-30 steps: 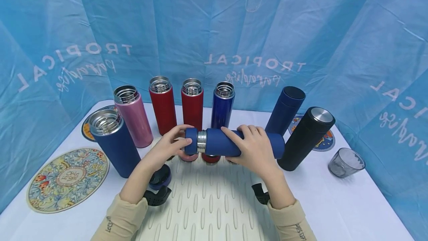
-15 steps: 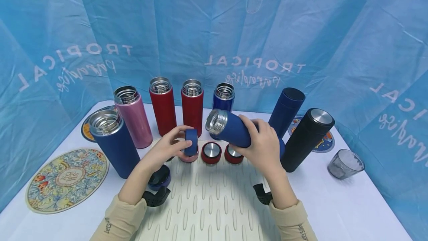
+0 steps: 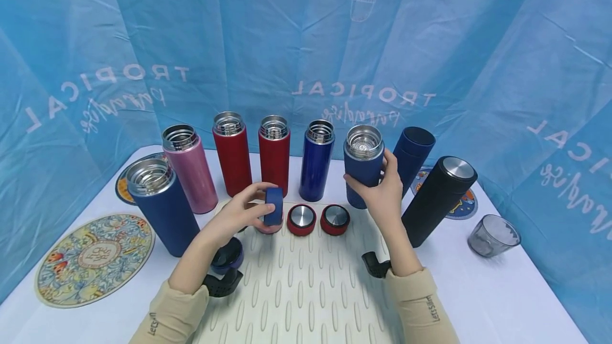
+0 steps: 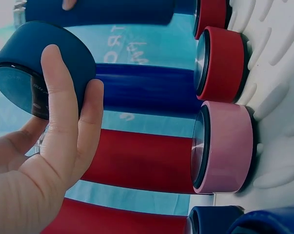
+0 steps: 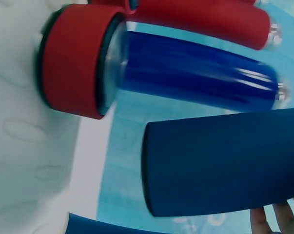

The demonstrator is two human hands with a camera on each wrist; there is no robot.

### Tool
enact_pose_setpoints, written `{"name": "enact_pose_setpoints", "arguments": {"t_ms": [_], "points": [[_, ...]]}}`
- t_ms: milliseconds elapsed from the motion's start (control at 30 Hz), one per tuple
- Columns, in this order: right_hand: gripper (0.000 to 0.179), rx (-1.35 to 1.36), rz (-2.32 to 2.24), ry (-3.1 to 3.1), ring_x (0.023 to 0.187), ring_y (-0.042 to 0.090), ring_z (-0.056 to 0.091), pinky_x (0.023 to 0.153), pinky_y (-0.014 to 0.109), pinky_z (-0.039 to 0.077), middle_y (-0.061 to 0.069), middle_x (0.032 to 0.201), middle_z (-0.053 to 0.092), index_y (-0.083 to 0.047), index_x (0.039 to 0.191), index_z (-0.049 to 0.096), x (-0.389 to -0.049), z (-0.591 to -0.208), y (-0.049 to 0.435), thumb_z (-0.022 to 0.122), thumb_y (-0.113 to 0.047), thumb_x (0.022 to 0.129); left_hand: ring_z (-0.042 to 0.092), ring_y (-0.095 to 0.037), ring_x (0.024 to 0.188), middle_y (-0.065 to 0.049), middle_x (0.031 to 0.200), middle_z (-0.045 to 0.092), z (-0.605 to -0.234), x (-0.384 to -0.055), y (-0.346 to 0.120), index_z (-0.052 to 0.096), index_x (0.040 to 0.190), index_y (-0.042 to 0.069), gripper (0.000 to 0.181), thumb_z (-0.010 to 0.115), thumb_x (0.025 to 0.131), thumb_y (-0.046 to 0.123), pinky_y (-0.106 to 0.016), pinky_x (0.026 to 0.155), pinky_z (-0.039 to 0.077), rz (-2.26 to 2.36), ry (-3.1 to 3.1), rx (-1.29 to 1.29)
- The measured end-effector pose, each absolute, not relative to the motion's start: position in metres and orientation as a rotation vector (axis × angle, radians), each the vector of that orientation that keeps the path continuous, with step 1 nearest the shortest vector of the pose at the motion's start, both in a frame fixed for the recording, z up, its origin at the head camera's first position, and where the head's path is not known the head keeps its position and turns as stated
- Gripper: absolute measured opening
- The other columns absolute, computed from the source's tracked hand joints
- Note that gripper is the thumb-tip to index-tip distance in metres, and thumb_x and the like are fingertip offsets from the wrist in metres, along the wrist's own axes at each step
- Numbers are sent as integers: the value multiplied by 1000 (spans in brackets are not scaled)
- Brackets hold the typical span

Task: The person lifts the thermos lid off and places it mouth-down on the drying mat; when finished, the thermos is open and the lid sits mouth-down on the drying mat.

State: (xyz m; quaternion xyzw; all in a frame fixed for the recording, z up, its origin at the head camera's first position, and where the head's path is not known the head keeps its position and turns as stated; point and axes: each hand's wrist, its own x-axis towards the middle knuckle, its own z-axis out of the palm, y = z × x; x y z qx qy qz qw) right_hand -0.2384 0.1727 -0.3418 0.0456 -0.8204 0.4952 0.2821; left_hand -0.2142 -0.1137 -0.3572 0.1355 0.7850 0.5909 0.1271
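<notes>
My left hand (image 3: 241,210) pinches a matte blue screw lid (image 3: 273,207) between thumb and fingers, above a row of lids. In the left wrist view the lid (image 4: 25,44) is tilted and its dark underside faces partly outward. My right hand (image 3: 384,190) grips a matte blue thermos flask (image 3: 360,171) round its body. That flask stands upright, uncapped, with a perforated strainer showing inside its steel mouth. From the right wrist the flask's lower body (image 5: 220,161) fills the lower right; whether its base touches the table I cannot tell.
Uncapped flasks line the back: pink (image 3: 193,174), two red (image 3: 232,161), glossy blue (image 3: 317,169). A wide blue flask (image 3: 164,216) stands left. Capped navy (image 3: 413,147) and black (image 3: 435,200) flasks stand right, beside a glass (image 3: 493,235). Red lids (image 3: 302,220) lie on the ridged mat (image 3: 296,291).
The blue flask has come away from its lid. My right hand has turned it upright and carried it back beside the glossy blue flask. The left hand and lid have barely moved.
</notes>
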Motion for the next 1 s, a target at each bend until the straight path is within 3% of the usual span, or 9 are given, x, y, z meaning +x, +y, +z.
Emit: {"name": "enact_pose_setpoints", "arguments": {"t_ms": [433,667,1000], "points": [[87,-78,1560,-2155,120,33,44,93,48,43,11,138,37,-18,142,27,-290,-367,181,78,-32,73,48,-36,116,-17,129,43,-357,-213,-112,41,134,15,52,60,88,31,-46,86,48,1700,2286,426],[87,-122,1562,-2220,120,32,44,93,48,43,14,136,38,-16,143,26,-304,-374,180,77,-33,74,51,-34,111,-19,130,42,-358,-213,-113,40,135,15,55,62,87,28,-40,78,53,1692,2265,468],[90,-190,1584,-2323,127,31,36,98,47,39,14,141,32,-17,146,19,-312,-376,184,73,-38,77,56,-28,100,-20,129,43,-357,-214,-113,40,135,12,55,63,87,26,-46,75,53,1699,2227,521]]}}
